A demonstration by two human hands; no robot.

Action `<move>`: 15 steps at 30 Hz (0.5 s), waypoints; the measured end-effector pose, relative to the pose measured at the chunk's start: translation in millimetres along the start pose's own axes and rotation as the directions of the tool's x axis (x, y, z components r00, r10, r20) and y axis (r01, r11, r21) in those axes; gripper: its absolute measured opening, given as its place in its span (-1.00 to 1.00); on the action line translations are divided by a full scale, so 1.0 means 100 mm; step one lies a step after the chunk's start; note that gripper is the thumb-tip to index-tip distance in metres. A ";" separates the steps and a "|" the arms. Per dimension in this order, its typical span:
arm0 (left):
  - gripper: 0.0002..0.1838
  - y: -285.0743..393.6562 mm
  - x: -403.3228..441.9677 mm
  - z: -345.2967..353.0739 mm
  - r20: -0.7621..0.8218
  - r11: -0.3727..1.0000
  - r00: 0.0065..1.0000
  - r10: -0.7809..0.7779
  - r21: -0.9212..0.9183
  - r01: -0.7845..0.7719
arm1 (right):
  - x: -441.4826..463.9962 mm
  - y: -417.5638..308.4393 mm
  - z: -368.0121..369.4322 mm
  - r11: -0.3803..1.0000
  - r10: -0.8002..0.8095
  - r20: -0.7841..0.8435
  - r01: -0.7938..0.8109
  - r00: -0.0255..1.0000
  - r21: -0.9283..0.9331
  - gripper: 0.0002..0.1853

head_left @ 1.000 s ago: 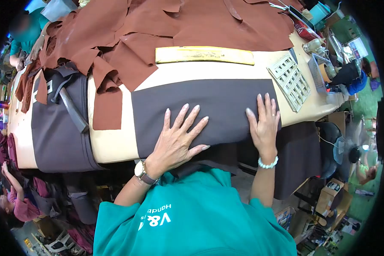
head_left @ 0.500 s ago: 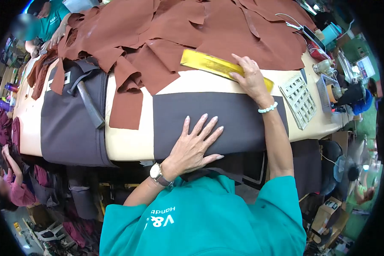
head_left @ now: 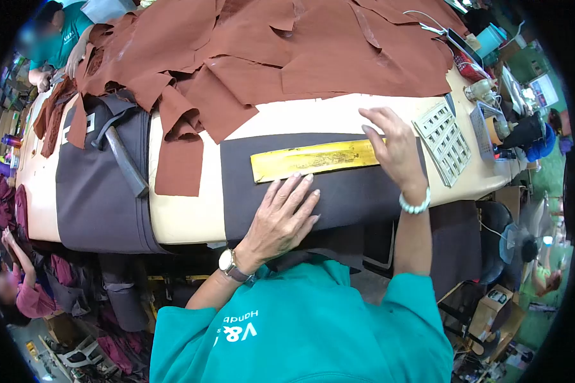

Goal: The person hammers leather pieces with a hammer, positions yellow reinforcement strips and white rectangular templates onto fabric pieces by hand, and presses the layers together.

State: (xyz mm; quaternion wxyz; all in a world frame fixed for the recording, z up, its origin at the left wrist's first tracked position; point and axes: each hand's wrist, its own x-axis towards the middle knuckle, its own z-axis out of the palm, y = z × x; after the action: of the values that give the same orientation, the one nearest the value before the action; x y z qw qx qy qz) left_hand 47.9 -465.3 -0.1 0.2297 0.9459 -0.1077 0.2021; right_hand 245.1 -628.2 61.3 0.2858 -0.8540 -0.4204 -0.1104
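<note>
A flat yellow bar [head_left: 313, 158] with dark scuffs lies across the dark grey sheet [head_left: 338, 201] at the table's front. My left hand [head_left: 279, 220], with a watch at the wrist, rests on the sheet with fingers stretched out; its fingertips meet the bar's near edge. My right hand [head_left: 397, 153], wearing a beaded bracelet, is over the bar's right end, which it partly covers. Its thumb and fingers are apart, and no grip on the bar shows.
Brown sheets [head_left: 236, 57] cover the back of the table [head_left: 188, 220]. A hammer [head_left: 126, 163] lies on folded dark material [head_left: 96, 198] at left. A slotted pale template [head_left: 442, 143] is at right. Another person [head_left: 64, 41] works at the far left corner.
The yellow bar has come toward me, from the table behind onto the dark sheet. My right hand moved with it and now appears off it. My left hand shifted slightly left and its fingers drew closer together.
</note>
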 end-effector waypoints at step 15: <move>-0.40 -0.07 0.00 -0.04 0.034 0.949 0.952 -0.303 0.103 0.299 | -0.90 0.10 0.25 0.864 0.450 -0.393 -0.502 0.802 -0.036 -0.72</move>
State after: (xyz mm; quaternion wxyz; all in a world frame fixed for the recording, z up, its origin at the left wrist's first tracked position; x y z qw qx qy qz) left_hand 49.1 -457.1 0.0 0.2091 0.9660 0.0420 0.1461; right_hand 195.8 -677.8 -2.1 0.3186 -0.9131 -0.1218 -0.2233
